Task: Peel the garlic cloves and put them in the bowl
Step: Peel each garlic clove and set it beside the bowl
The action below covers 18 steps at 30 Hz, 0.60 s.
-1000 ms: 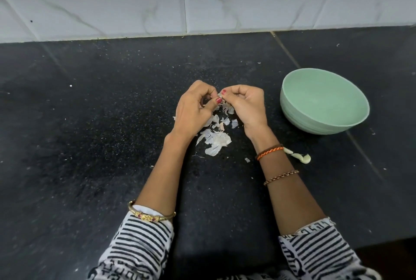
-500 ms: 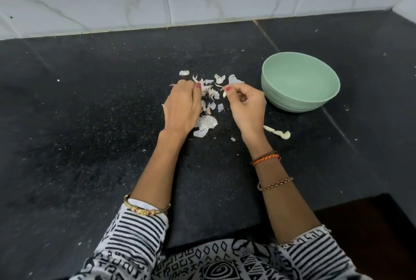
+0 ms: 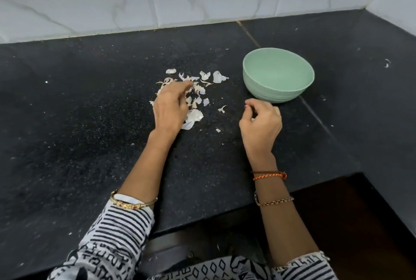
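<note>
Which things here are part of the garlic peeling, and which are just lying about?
Part of the job:
green bowl
garlic skins
left hand over the skins
right hand, fingers curled beside the bowl

Lying about:
white speck right of the bowl

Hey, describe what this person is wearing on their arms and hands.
Both forearms are bare below pushed-up black-and-white patterned sleeves, striped with geometric print. The left wrist carries a gold bangle. The right wrist wears an orange braided thread band and, lower, a thin chain bracelet. The right hand shows a red-painted nail.

Striped sleeves (image 3: 121, 225) — bangle (image 3: 132, 203), bracelets (image 3: 270, 175)
</note>
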### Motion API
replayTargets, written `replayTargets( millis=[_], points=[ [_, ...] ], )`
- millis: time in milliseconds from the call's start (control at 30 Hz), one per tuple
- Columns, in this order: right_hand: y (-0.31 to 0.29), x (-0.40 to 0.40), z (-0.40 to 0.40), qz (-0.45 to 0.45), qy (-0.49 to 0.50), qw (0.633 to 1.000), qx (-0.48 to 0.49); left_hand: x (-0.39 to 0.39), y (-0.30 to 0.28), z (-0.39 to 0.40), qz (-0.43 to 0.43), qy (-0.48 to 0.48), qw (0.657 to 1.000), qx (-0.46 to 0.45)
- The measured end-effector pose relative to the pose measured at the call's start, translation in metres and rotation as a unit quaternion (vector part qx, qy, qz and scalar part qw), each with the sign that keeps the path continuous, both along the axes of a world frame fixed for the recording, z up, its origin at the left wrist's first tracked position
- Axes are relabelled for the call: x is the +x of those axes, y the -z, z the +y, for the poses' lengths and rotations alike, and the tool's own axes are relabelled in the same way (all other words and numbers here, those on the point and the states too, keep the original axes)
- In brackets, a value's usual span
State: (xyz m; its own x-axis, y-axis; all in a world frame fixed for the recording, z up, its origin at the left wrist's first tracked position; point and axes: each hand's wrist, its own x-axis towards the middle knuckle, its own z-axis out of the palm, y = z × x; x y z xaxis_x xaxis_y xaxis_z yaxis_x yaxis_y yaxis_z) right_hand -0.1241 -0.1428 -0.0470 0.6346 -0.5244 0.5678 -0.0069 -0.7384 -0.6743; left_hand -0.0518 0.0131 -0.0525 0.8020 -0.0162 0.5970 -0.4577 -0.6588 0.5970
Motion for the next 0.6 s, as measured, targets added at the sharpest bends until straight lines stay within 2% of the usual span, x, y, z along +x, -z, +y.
replayTargets(
  millis=[67, 133, 300, 467, 600],
  points=[
    [0.004, -0.009, -0.004, -0.007, 0.021, 1.000, 0.001, 0.000, 0.000, -0.001, -0.017, 0.008, 1.000, -0.009],
    [0.004, -0.015, -0.007, 0.023, 0.035, 0.999, 0.013, -0.001, -0.002, -0.002, -0.026, 0.011, 1.000, -0.013],
    [-0.001, -0.016, -0.006, 0.040, 0.032, 0.998, 0.047, 0.000, -0.001, 0.000, -0.008, 0.017, 1.000, -0.008],
    [-0.006, -0.004, 0.006, 0.003, -0.045, 0.999, 0.026, 0.000, -0.005, 0.001, -0.024, 0.000, 0.998, -0.057],
    [-0.019, 0.019, 0.020, 0.022, -0.134, 0.991, 0.007, 0.004, -0.003, 0.003, -0.022, -0.016, 0.996, -0.085]
  ],
)
